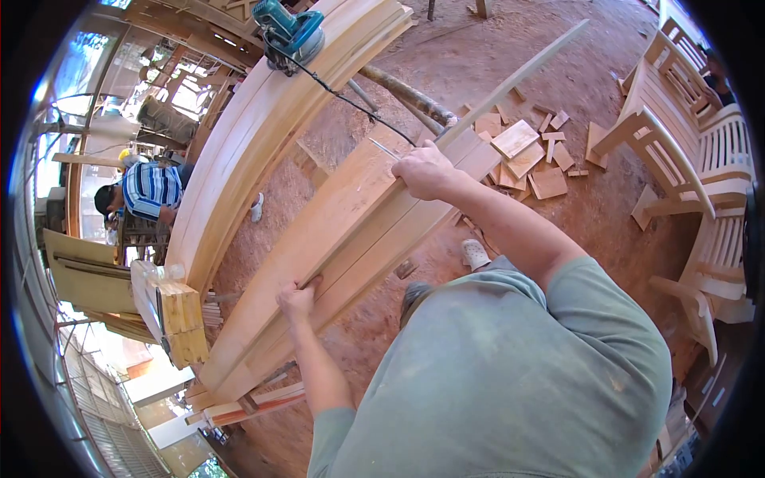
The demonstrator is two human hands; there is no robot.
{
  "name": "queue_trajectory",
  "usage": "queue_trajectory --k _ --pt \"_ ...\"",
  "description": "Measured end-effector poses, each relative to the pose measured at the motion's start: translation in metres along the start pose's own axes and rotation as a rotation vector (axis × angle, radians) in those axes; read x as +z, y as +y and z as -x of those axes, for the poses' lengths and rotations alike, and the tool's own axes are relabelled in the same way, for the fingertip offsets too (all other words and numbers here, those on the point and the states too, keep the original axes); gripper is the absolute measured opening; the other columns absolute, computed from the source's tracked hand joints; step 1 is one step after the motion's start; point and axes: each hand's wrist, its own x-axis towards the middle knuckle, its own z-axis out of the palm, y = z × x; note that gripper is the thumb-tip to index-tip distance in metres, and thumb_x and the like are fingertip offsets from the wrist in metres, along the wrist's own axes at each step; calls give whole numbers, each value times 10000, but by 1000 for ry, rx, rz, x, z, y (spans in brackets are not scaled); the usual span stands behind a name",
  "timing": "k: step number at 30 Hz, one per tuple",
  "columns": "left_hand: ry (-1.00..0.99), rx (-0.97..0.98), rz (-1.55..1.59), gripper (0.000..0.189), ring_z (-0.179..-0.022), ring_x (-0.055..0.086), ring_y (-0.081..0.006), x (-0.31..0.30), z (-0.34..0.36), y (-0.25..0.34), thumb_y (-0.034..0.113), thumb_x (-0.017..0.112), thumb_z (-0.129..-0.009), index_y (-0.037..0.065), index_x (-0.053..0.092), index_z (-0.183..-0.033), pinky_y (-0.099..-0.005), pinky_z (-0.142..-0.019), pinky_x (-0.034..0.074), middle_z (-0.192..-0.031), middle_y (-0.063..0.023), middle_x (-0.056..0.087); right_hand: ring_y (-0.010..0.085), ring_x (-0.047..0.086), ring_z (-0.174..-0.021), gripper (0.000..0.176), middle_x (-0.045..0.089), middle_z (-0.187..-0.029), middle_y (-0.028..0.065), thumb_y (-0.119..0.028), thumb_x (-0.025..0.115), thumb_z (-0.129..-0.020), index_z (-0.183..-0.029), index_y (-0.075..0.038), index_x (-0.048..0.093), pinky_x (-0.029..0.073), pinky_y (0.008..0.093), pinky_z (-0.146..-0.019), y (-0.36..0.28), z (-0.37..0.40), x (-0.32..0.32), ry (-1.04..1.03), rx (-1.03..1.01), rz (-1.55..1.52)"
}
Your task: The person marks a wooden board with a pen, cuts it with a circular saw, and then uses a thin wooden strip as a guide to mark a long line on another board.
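A wide pale wooden plank (307, 227) runs diagonally in front of me, with narrower boards (374, 243) along its near side. My left hand (297, 301) is closed on the plank's near edge, its thumb stretched along the wood. Toward the far end, my right hand (426, 170) is clenched at the plank's edge. A slim silvery rod (384, 149) sticks out of that fist over the wood. The fist hides the rod's other end.
A power tool (288, 36) with a dark cord sits on a curved stack of timber (231, 159). Wood offcuts (526, 159) litter the earthen floor near a long batten (526, 68). Slatted wooden benches (661, 119) stand at right. A person in a striped shirt (151, 190) bends at left.
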Motion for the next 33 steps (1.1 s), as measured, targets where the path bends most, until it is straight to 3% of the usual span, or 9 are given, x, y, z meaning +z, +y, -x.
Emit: queue_trajectory --k 7,10,13,15,18,21,25,28,33 --pt "-68 -113 -107 521 -808 689 -374 -10 -4 9 489 880 -636 20 756 -825 -453 -756 529 -857 -216 717 296 692 -972 191 732 -933 106 -105 616 -771 -919 -139 733 428 467 -894 -1 0 -7 -37 21 -1" --pt "-202 -44 -46 537 -869 691 -376 -19 -9 -5 534 826 -706 30 758 -878 -445 -774 534 -895 -206 724 301 685 -984 198 729 -945 114 -110 612 -781 -929 -151 736 424 474 -895 1 0 -6 -26 20 -15" --pt "-176 -145 239 556 -945 686 -373 -20 -11 -57 593 674 -848 48 761 -910 -451 -837 520 -945 -192 729 297 679 -979 192 727 -925 114 -117 617 -776 -925 -150 734 424 461 -885 4 0 -2 14 1 -24" --pt "-10 -362 93 608 -981 673 -374 -25 -8 -86 583 468 -977 49 757 -942 -465 -905 481 -971 -182 728 295 678 -967 190 725 -911 113 -115 615 -771 -918 -144 731 423 452 -879 2 1 -7 11 -7 -22" --pt "180 -472 -155 624 -1045 648 -349 -15 9 -122 526 365 -1023 39 751 -962 -485 -984 403 -1006 -162 727 298 676 -945 189 722 -891 116 -106 606 -761 -905 -134 725 421 436 -868 4 1 -3 34 -12 -30" --pt "323 -298 -207 544 -1081 617 -328 1 24 -134 444 390 -1021 30 737 -958 -497 -1024 339 -1039 -152 715 309 672 -933 197 719 -889 121 -86 593 -752 -896 -128 721 419 433 -865 3 3 -3 45 -9 -33" --pt "489 -349 -174 400 -1019 595 -326 18 20 -126 314 445 -962 29 681 -809 -497 -1048 307 -945 -153 688 320 662 -951 223 718 -905 136 -56 589 -741 -908 -120 722 416 443 -873 1 0 -9 -6 20 8" --pt "594 -325 -234 415 -1013 604 -354 26 19 -122 326 443 -960 17 678 -816 -490 -1008 346 -924 -182 696 322 659 -959 218 717 -910 140 -67 602 -748 -921 -119 725 417 449 -881 -1 -1 -10 -2 36 24" --pt "560 -388 -174 358 -1018 595 -305 27 19 -121 278 463 -929 32 664 -764 -510 -1055 307 -913 -126 678 328 655 -960 202 716 -914 136 -103 628 -765 -939 -122 727 427 448 -882 1 -2 -10 3 16 38"
